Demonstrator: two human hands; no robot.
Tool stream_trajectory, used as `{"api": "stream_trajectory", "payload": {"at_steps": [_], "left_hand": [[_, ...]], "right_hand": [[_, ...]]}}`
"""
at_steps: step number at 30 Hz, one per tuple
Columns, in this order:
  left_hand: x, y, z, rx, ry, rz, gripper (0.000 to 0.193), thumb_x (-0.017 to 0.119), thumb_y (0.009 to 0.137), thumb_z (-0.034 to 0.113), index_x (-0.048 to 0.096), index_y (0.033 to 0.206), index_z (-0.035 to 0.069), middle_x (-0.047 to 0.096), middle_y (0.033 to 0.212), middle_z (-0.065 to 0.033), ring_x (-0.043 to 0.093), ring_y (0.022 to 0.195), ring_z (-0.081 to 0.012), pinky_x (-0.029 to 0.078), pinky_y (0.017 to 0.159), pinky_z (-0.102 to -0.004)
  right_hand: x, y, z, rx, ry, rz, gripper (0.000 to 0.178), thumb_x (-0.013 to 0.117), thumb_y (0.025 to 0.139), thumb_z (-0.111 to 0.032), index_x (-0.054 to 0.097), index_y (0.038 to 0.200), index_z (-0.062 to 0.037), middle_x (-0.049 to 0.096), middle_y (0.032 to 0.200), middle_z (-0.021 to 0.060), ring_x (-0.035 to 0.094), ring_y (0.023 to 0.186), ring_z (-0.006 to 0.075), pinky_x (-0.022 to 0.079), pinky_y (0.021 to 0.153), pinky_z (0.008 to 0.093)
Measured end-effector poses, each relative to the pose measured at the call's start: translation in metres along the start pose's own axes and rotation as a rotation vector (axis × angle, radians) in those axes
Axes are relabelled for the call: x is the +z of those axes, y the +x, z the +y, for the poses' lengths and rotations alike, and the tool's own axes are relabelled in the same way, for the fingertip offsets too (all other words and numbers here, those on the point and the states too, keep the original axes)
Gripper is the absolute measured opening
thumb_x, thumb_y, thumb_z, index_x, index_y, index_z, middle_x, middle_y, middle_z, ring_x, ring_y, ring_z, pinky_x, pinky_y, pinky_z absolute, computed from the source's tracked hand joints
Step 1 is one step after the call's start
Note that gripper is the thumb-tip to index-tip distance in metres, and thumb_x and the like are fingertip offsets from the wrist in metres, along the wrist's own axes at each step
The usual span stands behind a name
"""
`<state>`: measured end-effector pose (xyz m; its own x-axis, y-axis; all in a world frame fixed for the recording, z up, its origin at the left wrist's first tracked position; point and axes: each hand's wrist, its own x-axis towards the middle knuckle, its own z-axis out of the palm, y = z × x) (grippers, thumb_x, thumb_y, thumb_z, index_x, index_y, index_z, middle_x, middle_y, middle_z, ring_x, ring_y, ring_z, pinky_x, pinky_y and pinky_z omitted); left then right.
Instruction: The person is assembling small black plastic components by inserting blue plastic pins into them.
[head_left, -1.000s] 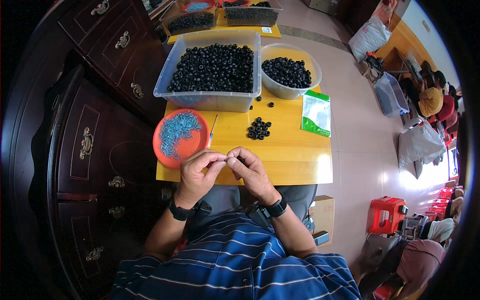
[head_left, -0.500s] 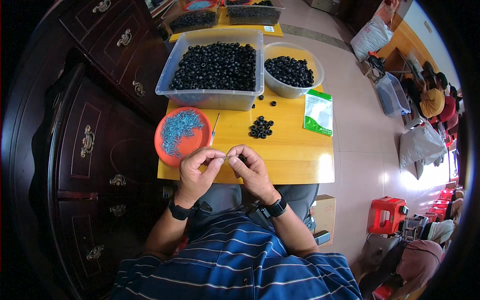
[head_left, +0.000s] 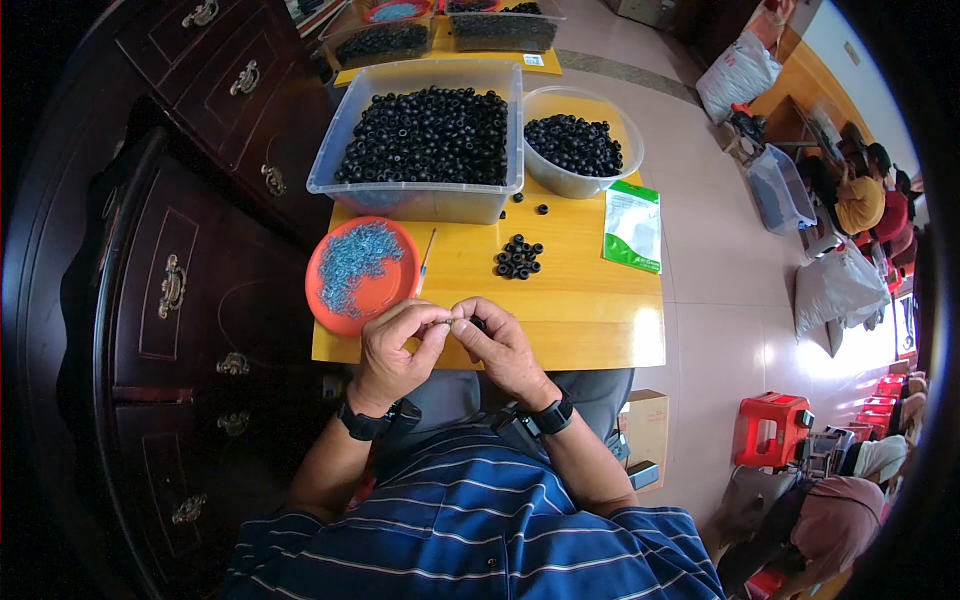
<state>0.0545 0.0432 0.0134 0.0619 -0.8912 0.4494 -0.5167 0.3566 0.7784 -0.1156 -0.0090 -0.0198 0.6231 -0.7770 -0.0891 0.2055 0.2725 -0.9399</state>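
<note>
Over the near edge of the yellow table, my hands meet at their fingertips. My left hand (head_left: pixel 398 345) pinches something tiny, too small to name. My right hand (head_left: pixel 500 345) is closed, its thumb and forefinger at the same spot, with a small black ring-shaped part (head_left: pixel 479 323) partly showing inside its curled fingers. Just beyond my left hand is an orange-red plate (head_left: pixel 385 297) holding a heap of small bluish-silver metal pieces (head_left: pixel 350 260). Beside the plate lies a thin pen-like tool (head_left: pixel 427 262). A small pile of black ring-shaped parts (head_left: pixel 518 258) sits on the table ahead of my right hand.
A large clear bin (head_left: pixel 415 200) and a round clear tub (head_left: pixel 585 187) hold many black parts at the back. A green-and-white packet (head_left: pixel 632 228) lies at the table's right. Dark drawers (head_left: pixel 170 280) stand close on the left; a red stool (head_left: pixel 772 430) stands on the right.
Both hands stay pressed together at the fingertips, with a slight shift of the fingers. The whole view has shifted slightly; the things on the table have kept their places.
</note>
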Motion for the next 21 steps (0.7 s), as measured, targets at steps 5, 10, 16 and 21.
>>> {"api": "stream_trajectory", "payload": {"at_steps": [5,10,16,21], "left_hand": [[0.002,0.002,-0.005,0.018,-0.015,-0.046,0.012,0.068,0.084,-0.006,0.066,0.095,0.0,0.067,0.085,-0.007,0.063,0.072,-0.0132,0.05,0.065,-0.0261],[0.004,-0.003,-0.009,-0.072,-0.053,0.0,0.01,0.067,0.086,-0.005,0.064,0.093,-0.001,0.066,0.083,-0.0063,0.062,0.07,-0.0119,0.049,0.064,-0.0254],[0.008,-0.003,-0.01,-0.117,-0.063,-0.017,0.008,0.067,0.086,-0.005,0.064,0.092,-0.001,0.066,0.082,-0.0057,0.062,0.069,-0.011,0.05,0.064,-0.0257],[0.018,-0.001,-0.01,-0.12,-0.089,-0.022,0.008,0.068,0.086,-0.004,0.065,0.092,0.0,0.067,0.081,-0.0056,0.062,0.069,-0.011,0.05,0.063,-0.0254]], "right_hand": [[-0.009,-0.001,0.005,0.118,0.145,-0.031,0.022,0.057,0.104,-0.022,0.061,0.118,-0.0054,0.05,0.085,-0.0067,0.043,0.07,0.0043,0.036,0.062,0.0201],[-0.039,-0.001,0.015,0.2,0.356,-0.098,0.028,0.054,0.104,-0.022,0.061,0.126,-0.0052,0.05,0.091,-0.0032,0.045,0.073,0.0075,0.037,0.065,0.0206],[-0.045,-0.013,0.017,0.197,0.287,-0.048,0.027,0.06,0.104,-0.022,0.06,0.125,-0.0045,0.058,0.097,-0.0005,0.053,0.08,0.0084,0.046,0.074,0.0215],[-0.053,-0.015,0.029,0.077,0.274,-0.002,0.025,0.067,0.1,-0.015,0.061,0.122,-0.0046,0.063,0.096,0.0001,0.059,0.086,0.0077,0.049,0.078,0.0222]]}}
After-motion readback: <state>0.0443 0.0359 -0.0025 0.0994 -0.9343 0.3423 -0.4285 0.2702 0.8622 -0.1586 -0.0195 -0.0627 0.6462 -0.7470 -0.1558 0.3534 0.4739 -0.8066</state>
